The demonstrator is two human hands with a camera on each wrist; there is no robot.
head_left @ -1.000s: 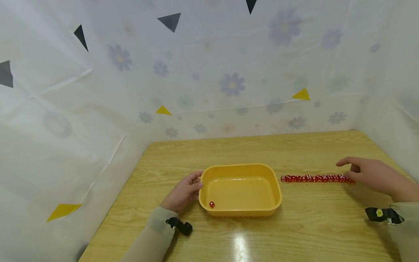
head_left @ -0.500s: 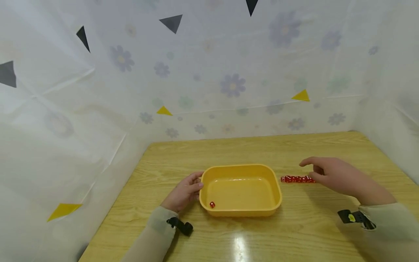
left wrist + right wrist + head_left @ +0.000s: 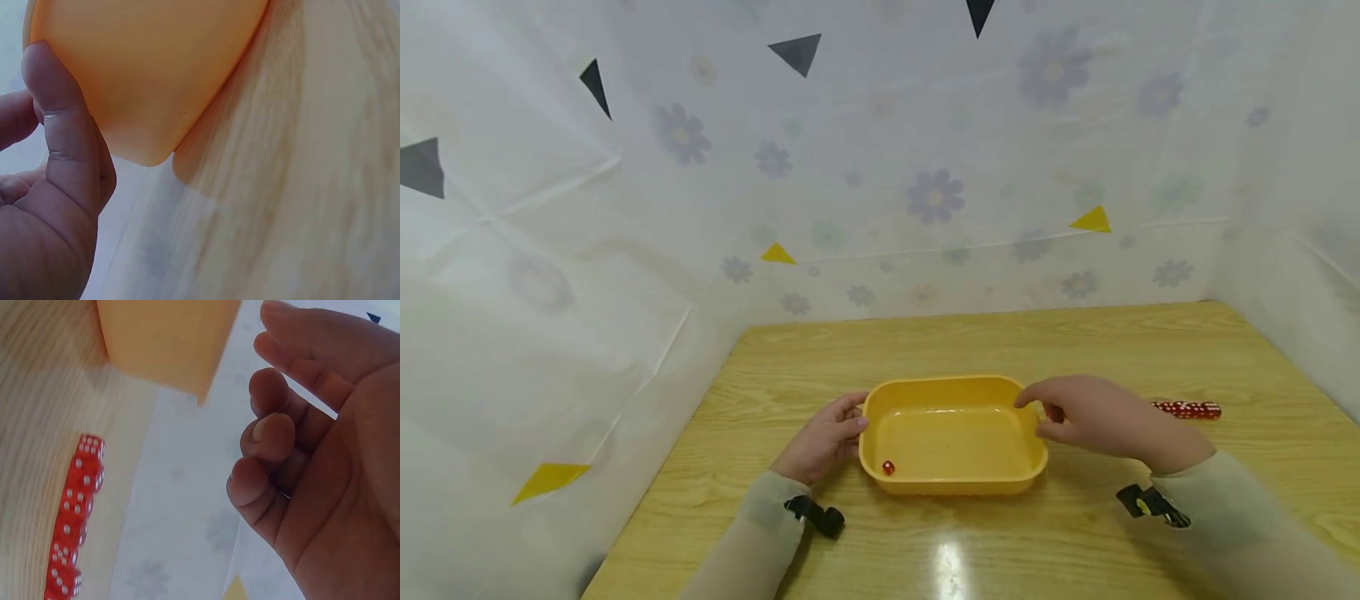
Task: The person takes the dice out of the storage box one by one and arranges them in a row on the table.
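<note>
Head view: yellow tray (image 3: 951, 483) sits at centre frame w/ one red die (image 3: 887, 467) inside, lower left; judged barely begun, since a row of dice (image 3: 1187, 409) is left at right. Left hand (image 3: 820, 442) is pressed, fingers relaxed, against tray's side. Right hand (image 3: 1093, 414) is held at tray's right rim; a pinched die can't be confirmed. Right wrist view alone shows dice pips (image 3: 72, 525) and curled fingers (image 3: 269, 434), nothing visibly grasped.

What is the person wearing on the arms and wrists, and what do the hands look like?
Both hands, left hand and right hand, are bare, with no gloves. Long pale beige sleeves cover both arms. Each wrist carries a small black camera mount; the right mount shows a yellow spot.
</note>
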